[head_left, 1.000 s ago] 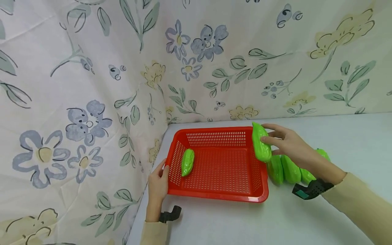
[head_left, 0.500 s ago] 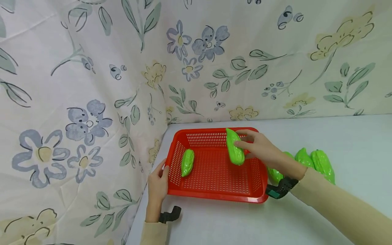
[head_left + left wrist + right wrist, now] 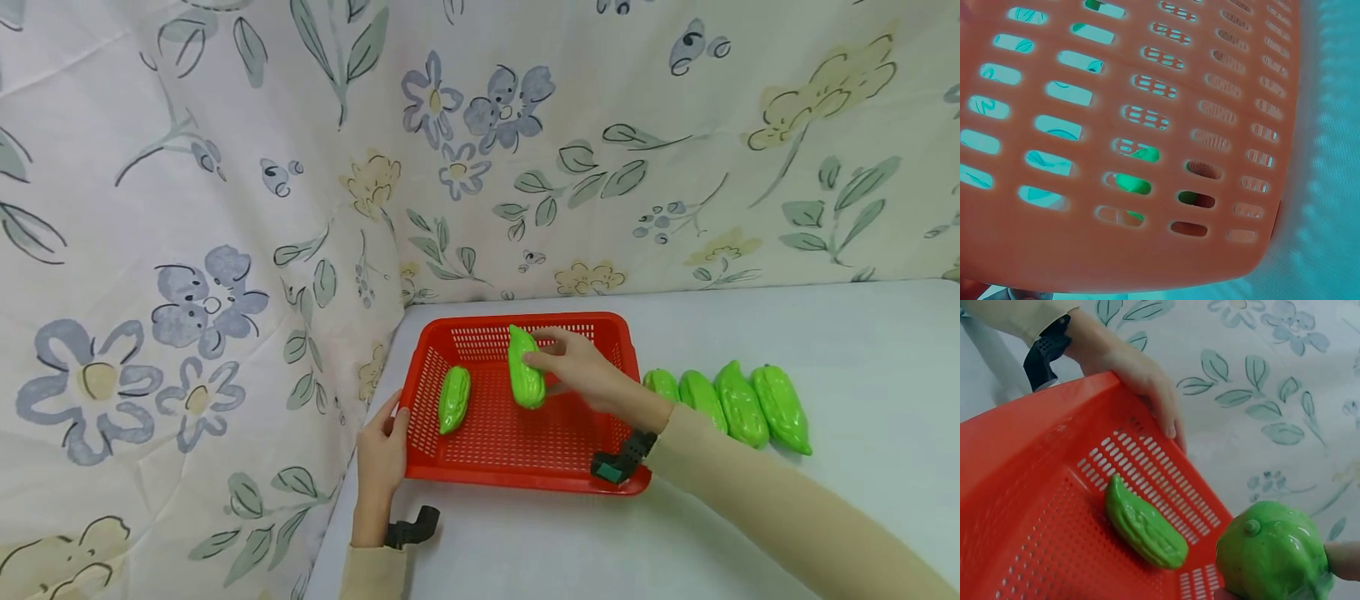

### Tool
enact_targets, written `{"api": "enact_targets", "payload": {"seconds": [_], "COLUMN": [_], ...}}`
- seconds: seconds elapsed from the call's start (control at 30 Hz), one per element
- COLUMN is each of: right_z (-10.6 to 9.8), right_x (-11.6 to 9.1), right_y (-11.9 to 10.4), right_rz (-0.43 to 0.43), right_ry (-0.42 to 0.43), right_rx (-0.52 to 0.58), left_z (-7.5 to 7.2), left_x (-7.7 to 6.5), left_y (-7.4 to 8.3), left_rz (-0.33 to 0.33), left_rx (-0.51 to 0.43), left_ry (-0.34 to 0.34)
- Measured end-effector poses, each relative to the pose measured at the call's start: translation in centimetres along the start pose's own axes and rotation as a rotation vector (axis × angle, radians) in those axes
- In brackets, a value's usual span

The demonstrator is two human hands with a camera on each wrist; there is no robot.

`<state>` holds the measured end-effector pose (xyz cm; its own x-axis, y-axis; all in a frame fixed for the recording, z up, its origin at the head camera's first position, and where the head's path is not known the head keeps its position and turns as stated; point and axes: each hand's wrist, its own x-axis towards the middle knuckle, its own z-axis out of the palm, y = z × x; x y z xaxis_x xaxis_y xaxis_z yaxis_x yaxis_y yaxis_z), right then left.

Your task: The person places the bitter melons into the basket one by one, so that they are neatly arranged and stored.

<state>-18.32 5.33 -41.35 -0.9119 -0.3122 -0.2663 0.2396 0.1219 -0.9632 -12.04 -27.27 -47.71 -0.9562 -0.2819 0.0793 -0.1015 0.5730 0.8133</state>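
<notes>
A green, glossy bitter melon (image 3: 527,367), pointed at its far end, is held between the thumb and fingers of my right hand (image 3: 581,367) above the middle of the red plastic basket (image 3: 525,483). Its stem end faces the right wrist camera, where the held melon (image 3: 1272,550) looks large. A second bitter melon (image 3: 454,400) lies inside the basket along the left wall. My left hand (image 3: 381,454) grips the basket's left rim, thumb toward the front and fingers farther back. From the left wrist, the slotted basket wall (image 3: 1104,250) fills most of the view.
Several more green bitter melons (image 3: 742,404) lie side by side on the white table (image 3: 862,350), right of the basket. A floral cloth (image 3: 480,208) hangs behind the table and along its left side, close to the basket.
My right hand has carried the bitter melon leftward from the basket's right rim to above its middle. The left hand keeps its grip on the rim, and the melons at right are uncovered.
</notes>
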Motion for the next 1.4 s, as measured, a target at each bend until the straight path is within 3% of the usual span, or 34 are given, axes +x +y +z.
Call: {"api": "enact_targets", "payload": {"seconds": [0.33, 0.77, 1.13, 1.4], "right_z": [3.1, 5.1, 7.1, 8.3], "right_x": [1.4, 3.1, 5.4, 6.2], "right_y": [-0.4, -0.3, 1.5, 2.2], "right_rz": [0.001, 0.012, 0.063, 0.089], "right_ry": [-0.006, -0.015, -0.013, 0.034], "right_rx": [0.064, 0.133, 0.06, -0.063], "left_z": [-0.2, -0.1, -0.2, 0.0], "left_x": [-0.1, -0.1, 0.0, 0.2], "left_y": [0.0, 0.0, 0.1, 0.1], "left_rz": [-0.001, 0.012, 0.004, 0.003], "left_rx": [-0.009, -0.016, -0.02, -0.03], "left_ry": [-0.004, 0.009, 0.002, -0.004]}}
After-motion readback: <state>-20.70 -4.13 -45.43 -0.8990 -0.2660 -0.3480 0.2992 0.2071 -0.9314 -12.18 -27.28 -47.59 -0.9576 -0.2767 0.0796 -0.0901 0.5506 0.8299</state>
